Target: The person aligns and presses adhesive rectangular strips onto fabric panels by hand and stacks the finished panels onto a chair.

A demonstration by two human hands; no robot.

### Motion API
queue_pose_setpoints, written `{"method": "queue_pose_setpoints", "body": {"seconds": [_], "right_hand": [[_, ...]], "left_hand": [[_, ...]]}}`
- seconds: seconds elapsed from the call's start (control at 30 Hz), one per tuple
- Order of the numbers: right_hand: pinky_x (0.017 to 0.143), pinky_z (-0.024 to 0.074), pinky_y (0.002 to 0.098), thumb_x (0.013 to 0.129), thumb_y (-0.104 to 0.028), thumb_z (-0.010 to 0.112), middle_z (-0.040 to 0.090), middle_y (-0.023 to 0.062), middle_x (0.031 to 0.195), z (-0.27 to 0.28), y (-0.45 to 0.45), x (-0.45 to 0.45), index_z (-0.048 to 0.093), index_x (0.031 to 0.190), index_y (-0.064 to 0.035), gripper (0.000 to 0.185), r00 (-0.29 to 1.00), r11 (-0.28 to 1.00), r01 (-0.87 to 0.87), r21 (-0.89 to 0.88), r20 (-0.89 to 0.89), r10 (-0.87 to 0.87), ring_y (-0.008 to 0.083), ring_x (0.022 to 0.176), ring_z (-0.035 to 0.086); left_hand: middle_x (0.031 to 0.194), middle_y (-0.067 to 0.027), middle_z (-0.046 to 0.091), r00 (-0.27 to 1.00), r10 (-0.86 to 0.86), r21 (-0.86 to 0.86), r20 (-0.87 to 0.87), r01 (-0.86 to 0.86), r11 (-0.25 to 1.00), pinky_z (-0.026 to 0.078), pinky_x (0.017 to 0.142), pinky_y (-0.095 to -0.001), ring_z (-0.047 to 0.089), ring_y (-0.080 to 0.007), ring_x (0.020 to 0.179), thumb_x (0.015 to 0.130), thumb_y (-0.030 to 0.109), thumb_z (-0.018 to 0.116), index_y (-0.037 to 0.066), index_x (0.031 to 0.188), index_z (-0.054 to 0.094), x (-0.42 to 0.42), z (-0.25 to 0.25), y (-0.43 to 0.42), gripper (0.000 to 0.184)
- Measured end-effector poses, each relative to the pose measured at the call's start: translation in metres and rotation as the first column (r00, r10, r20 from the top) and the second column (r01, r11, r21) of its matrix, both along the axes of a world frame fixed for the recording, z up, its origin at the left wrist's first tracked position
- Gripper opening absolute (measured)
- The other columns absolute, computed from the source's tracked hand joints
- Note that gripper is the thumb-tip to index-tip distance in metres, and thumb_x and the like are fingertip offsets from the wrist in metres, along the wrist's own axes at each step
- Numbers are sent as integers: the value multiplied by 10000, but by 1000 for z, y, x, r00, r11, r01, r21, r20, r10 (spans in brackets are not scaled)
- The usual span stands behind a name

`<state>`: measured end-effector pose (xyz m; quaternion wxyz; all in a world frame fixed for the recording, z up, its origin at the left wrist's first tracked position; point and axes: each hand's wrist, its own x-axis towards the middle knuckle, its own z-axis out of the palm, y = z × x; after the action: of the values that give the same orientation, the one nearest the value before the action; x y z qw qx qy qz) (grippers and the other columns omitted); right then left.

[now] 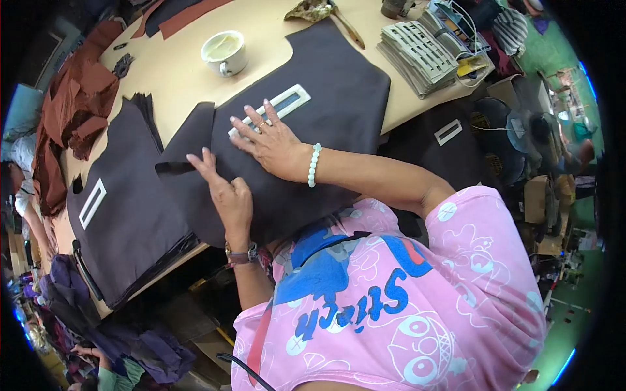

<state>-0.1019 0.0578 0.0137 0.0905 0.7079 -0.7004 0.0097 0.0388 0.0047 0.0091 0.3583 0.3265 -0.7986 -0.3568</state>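
Observation:
My right hand (270, 140), with a pale beaded bracelet at its wrist, lies flat with fingers spread over a white rectangular frame (297, 98). The frame has a long slot showing bluish grey and rests on a dark cut fabric panel (339, 78). My left hand (228, 199) is just left of it, fingers stretched out above the same dark fabric and near a folded-over flap (179, 168). It appears to hold nothing. A stack of dark fabric panels (127, 182) lies to the left, its top piece carrying another white slotted frame (92, 204).
A white cup of pale paste (223, 53) stands on the table (156, 65). A brush (349, 29) and a bundle of printed cards (417, 58) lie at the back. Rust-coloured fabric (75, 98) hangs at left. Another dark panel with a white frame (448, 132) is at right.

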Motion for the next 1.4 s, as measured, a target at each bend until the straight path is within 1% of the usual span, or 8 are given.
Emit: {"method": "queue_pose_setpoints", "body": {"seconds": [0.2, 0.37, 0.5, 0.63, 0.87, 1.03, 1.13, 1.4], "right_hand": [[1012, 145, 679, 727, -29, 483, 233, 171, 1455, 20, 5, -65, 573, 1198, -255, 530, 770, 989, -116, 89, 637, 33, 432, 1348, 170], [912, 308, 573, 783, -122, 550, 441, 165, 1282, 9, 41, -153, 439, 1263, -81, 495, 727, 688, 687, -234, 222, -650, 342, 1206, 391], [888, 373, 532, 780, -112, 573, 580, 167, 1100, 10, 55, -179, 412, 1259, -48, 510, 522, 507, 852, -131, 288, -803, 342, 1028, 557], [839, 449, 489, 725, -65, 563, 600, 243, 1018, 21, 50, -187, 421, 1189, -5, 489, 443, 565, 823, -66, 698, -563, 412, 962, 578], [914, 441, 394, 708, -162, 699, 576, 313, 1067, 35, 101, -190, 324, 1315, 60, 748, 355, 614, 785, -79, 870, -342, 391, 1058, 557], [945, 425, 342, 774, -87, 693, 476, 192, 1288, 23, 222, -192, 298, 1380, -4, 728, 299, 525, 802, -284, 953, 59, 268, 1165, 491], [962, 405, 323, 766, -62, 697, 398, 138, 1367, 14, 318, -181, 302, 1377, 6, 731, 272, 381, 901, -207, 954, -125, 298, 1222, 436], [973, 404, 379, 717, -31, 682, 466, 176, 1330, -34, 639, -109, 397, 1343, -42, 688, -245, -166, 969, 183, 792, -560, 335, 1216, 461]], "left_hand": [[1394, -260, 320, 959, 233, -368, 162, -160, 916, 255, 1075, -431, 327, -398, 1287, 758, 20, 579, -6, 1162, 507, 21, 22, -39, 411], [1202, -251, 516, 905, 229, -320, 358, -112, 941, 237, 1071, -452, 327, -422, 1277, 764, 85, 639, 46, 886, 626, 52, 11, -92, 128], [1088, -184, 572, 880, 203, -216, 429, -118, 969, 359, 977, -385, 488, -341, 1132, 766, 68, 627, 24, 909, 644, 45, 16, -105, 151], [1008, -149, 589, 962, 79, -157, 262, -38, 987, 438, 827, -278, 577, -251, 926, 744, -11, 546, -3, 1007, 641, 48, 22, -113, 280], [1106, -129, 607, 987, 3, 217, 159, -38, 975, 436, 786, -203, 570, -114, 901, 798, -25, 484, -41, 1234, 529, 42, 87, -58, 438], [1149, -109, 602, 951, -54, 284, -305, 145, 948, 483, 792, -248, 593, -135, 958, 866, 8, 543, -22, 1214, 550, 14, 89, -17, 350], [1167, -80, 600, 949, -272, 274, -158, 307, 912, 484, 774, -233, 595, -129, 948, 863, -8, 538, -2, 1228, 546, -27, 74, 13, 365], [1080, -188, 623, 274, -960, 376, -55, 897, 234, 455, 836, -284, 615, -225, 907, 767, -65, 527, 79, 1271, 524, -144, -2, 198, 524]]}}
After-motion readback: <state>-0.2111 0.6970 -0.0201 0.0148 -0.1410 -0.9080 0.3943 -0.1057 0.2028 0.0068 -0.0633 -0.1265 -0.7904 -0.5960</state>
